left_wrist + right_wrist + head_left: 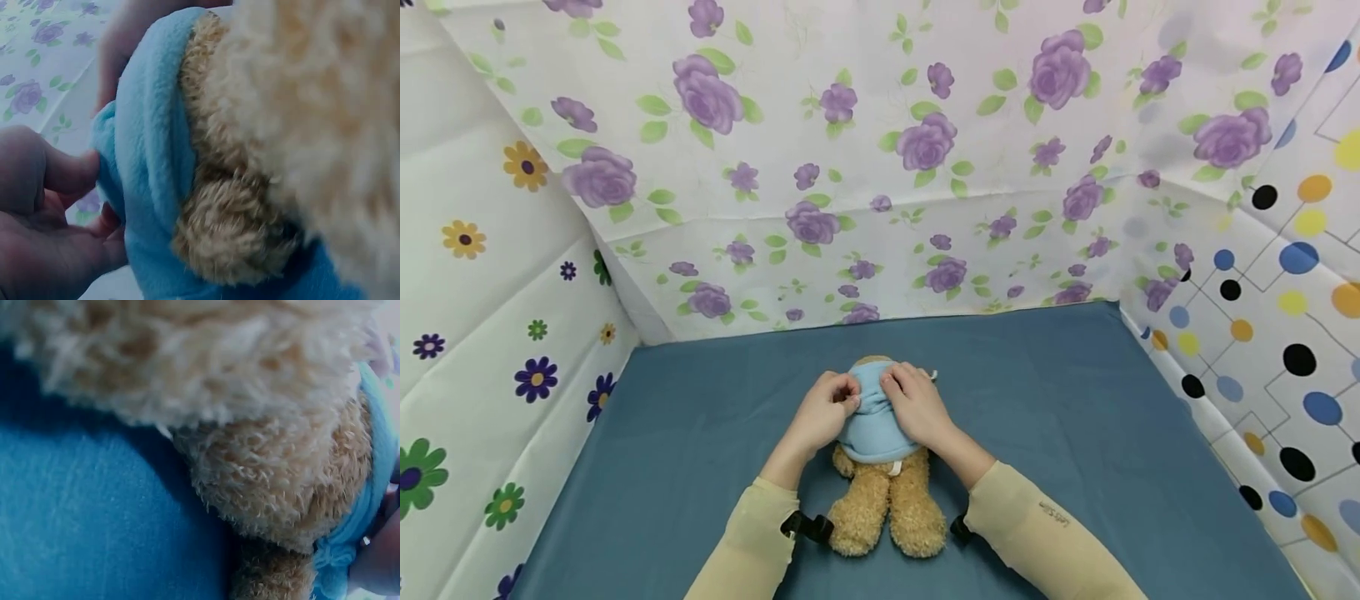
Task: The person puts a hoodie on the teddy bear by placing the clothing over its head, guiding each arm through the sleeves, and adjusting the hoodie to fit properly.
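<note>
A tan teddy bear (917,517) lies on the blue cloth with its legs toward me. Its upper body is covered by a light blue fleece shirt (874,433), which bunches up toward the head. My left hand (823,412) pinches the fabric on the left side between thumb and fingers; the left wrist view shows the pinched fold of the shirt (134,144). On the other side my right hand (919,407) grips the shirt with bent fingers. Most of the bear's head is hidden under fabric and hands. Curly fur (262,475) fills much of the right wrist view.
Blue cloth (715,433) covers the table around the bear. A floral curtain (865,183) hangs along the back, a flower-print sheet (482,333) at the left and a dotted sheet (1285,350) at the right. A small white tag (895,468) sticks out below the shirt hem.
</note>
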Demonstrator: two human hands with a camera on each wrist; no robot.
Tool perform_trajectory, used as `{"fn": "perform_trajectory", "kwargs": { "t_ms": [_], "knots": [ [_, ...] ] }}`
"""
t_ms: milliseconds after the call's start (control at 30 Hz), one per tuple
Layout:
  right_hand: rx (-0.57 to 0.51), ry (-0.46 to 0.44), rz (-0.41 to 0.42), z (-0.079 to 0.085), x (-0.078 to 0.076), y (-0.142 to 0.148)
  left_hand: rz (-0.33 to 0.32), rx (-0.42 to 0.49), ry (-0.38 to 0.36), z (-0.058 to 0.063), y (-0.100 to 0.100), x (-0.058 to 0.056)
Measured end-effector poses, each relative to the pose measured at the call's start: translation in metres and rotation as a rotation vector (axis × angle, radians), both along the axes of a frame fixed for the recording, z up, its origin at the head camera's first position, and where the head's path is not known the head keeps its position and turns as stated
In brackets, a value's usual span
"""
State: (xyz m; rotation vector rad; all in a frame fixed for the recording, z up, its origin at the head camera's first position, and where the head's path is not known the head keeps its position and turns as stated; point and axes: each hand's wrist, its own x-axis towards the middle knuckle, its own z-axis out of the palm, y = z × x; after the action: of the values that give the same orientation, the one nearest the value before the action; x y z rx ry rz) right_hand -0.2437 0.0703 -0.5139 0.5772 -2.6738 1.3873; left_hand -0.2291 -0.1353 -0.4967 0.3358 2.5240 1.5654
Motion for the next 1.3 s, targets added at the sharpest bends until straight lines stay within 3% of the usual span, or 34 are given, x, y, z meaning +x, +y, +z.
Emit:
{"fn": "perform_trajectory", "kwargs": {
  "t_ms": [200,500,633,833,933,1167,1300],
  "knots": [
    [0.045,-0.008,-0.015,0.002,-0.003,0.002,-0.052,0.019,-0.055,0.003,-0.005,0.001],
    [0.164,0.129,-0.072,0.007,-0.012,0.003,0.127,-0.084,0.064,0.002,0.005,-0.010],
    [0.161,0.096,-0.075,0.005,-0.015,0.002,0.168,-0.064,0.121,-0.005,0.008,-0.011],
    [0.043,-0.036,-0.058,0.003,-0.014,0.004,0.196,-0.094,0.190,-0.009,0.012,-0.009],
    [0.016,-0.063,-0.050,0.003,-0.013,0.004,0.183,-0.078,0.151,-0.007,0.012,-0.006],
    [-0.002,-0.101,-0.011,0.005,-0.007,0.005,0.079,0.081,-0.057,0.003,0.006,-0.002],
    [-0.049,-0.141,0.034,0.007,-0.005,0.008,0.012,0.162,-0.105,0.001,0.001,-0.003]
  ]
}}
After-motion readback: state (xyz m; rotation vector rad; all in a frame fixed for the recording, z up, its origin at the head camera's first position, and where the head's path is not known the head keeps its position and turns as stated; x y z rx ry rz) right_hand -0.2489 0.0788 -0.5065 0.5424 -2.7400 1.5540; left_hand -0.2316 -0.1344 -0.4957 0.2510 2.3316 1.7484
